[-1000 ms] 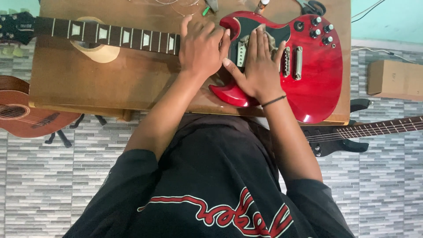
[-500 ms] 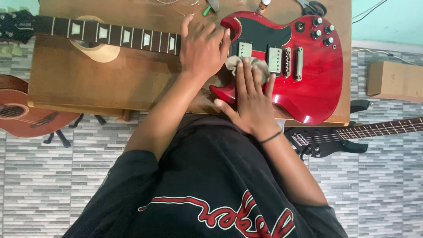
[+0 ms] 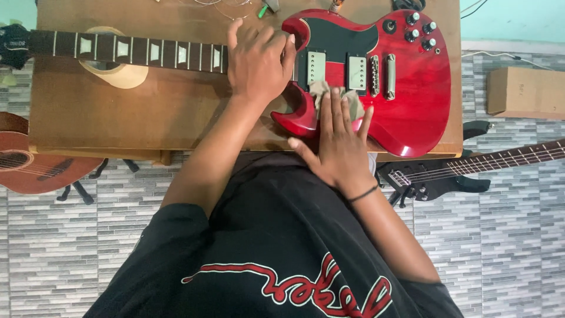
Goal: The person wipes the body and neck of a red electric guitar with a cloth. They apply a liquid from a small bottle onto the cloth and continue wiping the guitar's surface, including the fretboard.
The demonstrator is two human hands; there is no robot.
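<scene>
the red electric guitar [image 3: 376, 88] lies flat on the wooden surface [image 3: 118, 118], its body to the right and its neck [image 3: 129, 52] running to the left; the right hand [image 3: 338, 144] lies open and flat on the lower edge of the body, the fingers spread over a small beige cloth [image 3: 329, 94] just below the two pickups, so the palm seems to press the cloth on the lacquer for wiping; the left hand [image 3: 259, 62] rests where the neck joins the body, its grip loosely curled over the strings and not closed around anything, probably to keep the guitar from sliding; compared with half a second ago, the right hand has come lower, toward the person, and the cloth is now flatter under the fingers, while the left hand has stayed at the same place; further out, a brown acoustic guitar [image 3: 29, 168] stands at the left, a dark bass guitar [image 3: 459, 174] lies on the tiled floor at the right, and a cardboard box [image 3: 524, 91] sits beyond it.
</scene>
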